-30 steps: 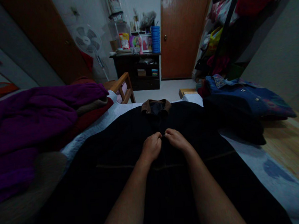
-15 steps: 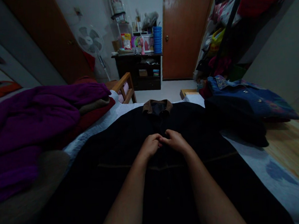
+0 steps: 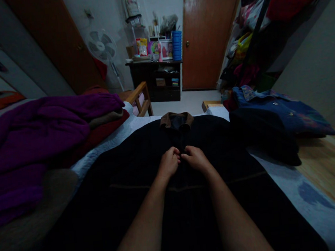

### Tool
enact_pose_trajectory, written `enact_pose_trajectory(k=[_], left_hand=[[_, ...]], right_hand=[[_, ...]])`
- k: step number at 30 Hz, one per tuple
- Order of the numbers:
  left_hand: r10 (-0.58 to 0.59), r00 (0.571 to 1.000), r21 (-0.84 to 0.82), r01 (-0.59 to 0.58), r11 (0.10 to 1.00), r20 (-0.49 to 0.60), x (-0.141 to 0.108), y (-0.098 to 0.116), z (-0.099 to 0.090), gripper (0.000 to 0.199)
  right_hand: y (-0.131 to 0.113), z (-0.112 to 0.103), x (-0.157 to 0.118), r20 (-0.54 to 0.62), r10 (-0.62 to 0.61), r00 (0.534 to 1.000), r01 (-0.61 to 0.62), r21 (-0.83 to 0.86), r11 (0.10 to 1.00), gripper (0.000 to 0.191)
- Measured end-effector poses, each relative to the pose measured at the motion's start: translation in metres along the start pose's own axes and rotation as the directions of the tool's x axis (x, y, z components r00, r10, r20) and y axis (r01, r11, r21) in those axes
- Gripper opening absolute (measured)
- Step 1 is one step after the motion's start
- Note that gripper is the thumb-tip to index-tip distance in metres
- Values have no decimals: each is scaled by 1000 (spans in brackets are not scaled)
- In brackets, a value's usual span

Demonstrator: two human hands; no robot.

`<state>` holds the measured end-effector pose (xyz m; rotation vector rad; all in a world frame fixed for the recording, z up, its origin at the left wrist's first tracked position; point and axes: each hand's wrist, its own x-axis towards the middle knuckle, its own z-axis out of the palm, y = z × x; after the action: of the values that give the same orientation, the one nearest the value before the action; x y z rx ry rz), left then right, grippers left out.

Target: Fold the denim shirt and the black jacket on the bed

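A black jacket (image 3: 135,159) with a brown collar (image 3: 189,119) lies spread face up on the bed, its collar at the far side. My left hand (image 3: 170,161) and my right hand (image 3: 196,158) meet at the front placket below the collar, a small gap between their fingertips. The fingers of both are bent and closed on the jacket's front edge. Whatever small part lies between the fingertips, such as a button, is too dark to make out. A tan seam line crosses the jacket just below my hands.
Purple clothing (image 3: 52,120) is heaped at the left over red and brown garments. To the right lie a folded denim jacket (image 3: 283,107) and the black sleeve. A wooden bed rail (image 3: 137,92), a dark cabinet (image 3: 156,81) and a white fan (image 3: 102,45) stand beyond the bed.
My fingertips have drawn slightly apart at the placket, the left hand's fingers curling more. The jacket lies as before.
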<state>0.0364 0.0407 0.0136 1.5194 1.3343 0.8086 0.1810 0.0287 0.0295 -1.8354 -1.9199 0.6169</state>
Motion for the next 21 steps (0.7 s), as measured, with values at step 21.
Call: enact_pose_trajectory(k=[21], left_hand=[[181,975,162,-159,974,-131,-1,4,-1,22]], right_hand=[[4,7,3,-30,1,1000,-2,-24,1000,12]])
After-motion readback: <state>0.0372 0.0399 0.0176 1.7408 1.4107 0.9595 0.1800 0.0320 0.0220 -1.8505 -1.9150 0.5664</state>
